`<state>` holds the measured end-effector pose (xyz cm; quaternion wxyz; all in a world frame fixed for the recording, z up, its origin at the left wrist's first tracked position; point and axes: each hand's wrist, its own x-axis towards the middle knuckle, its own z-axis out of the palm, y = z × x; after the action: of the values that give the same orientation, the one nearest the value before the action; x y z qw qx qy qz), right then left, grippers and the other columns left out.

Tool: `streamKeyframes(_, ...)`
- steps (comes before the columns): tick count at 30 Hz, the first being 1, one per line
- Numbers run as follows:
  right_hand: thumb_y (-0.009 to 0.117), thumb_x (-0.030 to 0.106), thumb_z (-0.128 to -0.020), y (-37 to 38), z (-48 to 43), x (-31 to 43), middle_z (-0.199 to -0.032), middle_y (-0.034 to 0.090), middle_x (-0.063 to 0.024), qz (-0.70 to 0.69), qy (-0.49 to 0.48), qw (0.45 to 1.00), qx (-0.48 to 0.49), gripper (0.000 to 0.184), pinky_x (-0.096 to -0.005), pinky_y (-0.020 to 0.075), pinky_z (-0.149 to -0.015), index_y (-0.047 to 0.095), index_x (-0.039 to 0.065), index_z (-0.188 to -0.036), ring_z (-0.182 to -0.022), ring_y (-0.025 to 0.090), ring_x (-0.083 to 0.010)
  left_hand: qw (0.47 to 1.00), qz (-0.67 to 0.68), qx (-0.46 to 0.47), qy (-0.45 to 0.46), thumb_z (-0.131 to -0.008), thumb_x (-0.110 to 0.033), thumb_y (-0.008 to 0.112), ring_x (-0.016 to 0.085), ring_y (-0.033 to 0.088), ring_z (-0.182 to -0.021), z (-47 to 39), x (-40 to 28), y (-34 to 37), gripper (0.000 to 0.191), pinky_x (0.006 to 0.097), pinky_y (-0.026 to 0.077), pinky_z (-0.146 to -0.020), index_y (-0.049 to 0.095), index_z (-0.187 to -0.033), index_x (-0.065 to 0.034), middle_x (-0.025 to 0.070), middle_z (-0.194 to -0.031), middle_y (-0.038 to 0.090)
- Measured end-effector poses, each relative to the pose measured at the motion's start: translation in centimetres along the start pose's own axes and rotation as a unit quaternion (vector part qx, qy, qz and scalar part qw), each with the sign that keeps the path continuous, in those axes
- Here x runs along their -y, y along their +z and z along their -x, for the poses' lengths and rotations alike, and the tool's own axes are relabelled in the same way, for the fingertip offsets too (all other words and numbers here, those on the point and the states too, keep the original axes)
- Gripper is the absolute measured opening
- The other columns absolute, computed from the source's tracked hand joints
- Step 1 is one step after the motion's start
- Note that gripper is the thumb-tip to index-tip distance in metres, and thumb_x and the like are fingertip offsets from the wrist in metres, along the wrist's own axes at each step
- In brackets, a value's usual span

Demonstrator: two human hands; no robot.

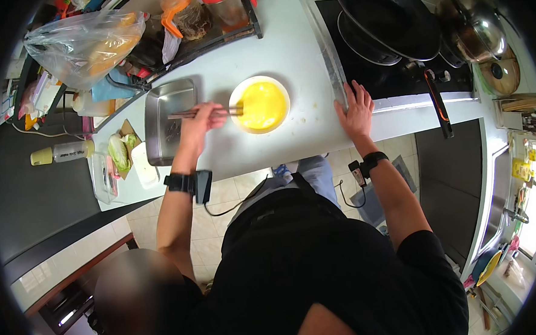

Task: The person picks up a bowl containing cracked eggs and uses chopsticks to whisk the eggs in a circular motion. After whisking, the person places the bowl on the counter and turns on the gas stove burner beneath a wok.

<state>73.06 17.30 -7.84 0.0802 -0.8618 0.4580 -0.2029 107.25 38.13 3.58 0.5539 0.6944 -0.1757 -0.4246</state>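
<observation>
My left hand (206, 118) grips a pair of wooden chopsticks (174, 115), held sideways. Their tips reach over the left rim of a pale round bowl (286, 117) and meet the yellow beaten egg (264, 105) inside; how deep they dip, I cannot tell. Just left of this hand is a rectangular stainless steel tray (169, 91). My right hand (358, 110) lies on the white countertop (298, 52) beside the hob's left edge, fingers spread and holding nothing. Each wrist wears a black strap with a small device and cable.
A black wok (387, 15) stands on the black hob (459, 78), its handle (437, 101) jutting over the counter's front edge. Leafy cabbage (119, 152), a white tray (145, 165) and a clear plastic container (102, 178) sit left. Jars (187, 17) line a rack behind.
</observation>
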Motion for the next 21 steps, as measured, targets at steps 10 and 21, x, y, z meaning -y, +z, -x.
streamKeyframes(10,0.061,0.041,-0.089,0.0,0.0,-0.1,-0.148,0.043,-0.0103,0.003,-0.008,1.000,-0.008,0.059,-0.0495,0.0264,-0.114,0.050,0.014,-0.141,-0.137,0.036,-0.0339,0.999,-0.037,0.010,0.031,-0.100,-0.021,0.057,0.019,0.070,-0.072,1.1,-2.2,0.0,0.028,0.0280,0.058,-0.066,0.068,-0.099,0.0047,0.0160,-0.090,0.073)
streamKeyframes(21,0.062,0.039,-0.089,0.0,0.0,-0.1,-0.149,0.042,-0.0090,0.001,-0.002,1.000,-0.001,0.060,-0.0490,0.0268,-0.113,0.049,0.015,-0.142,-0.138,0.035,-0.0334,0.999,-0.016,-0.036,0.005,-0.100,-0.022,0.058,0.020,0.070,-0.071,0.7,-0.4,-0.3,0.030,0.0286,0.058,-0.066,0.068,-0.101,0.0058,0.0165,-0.089,0.073)
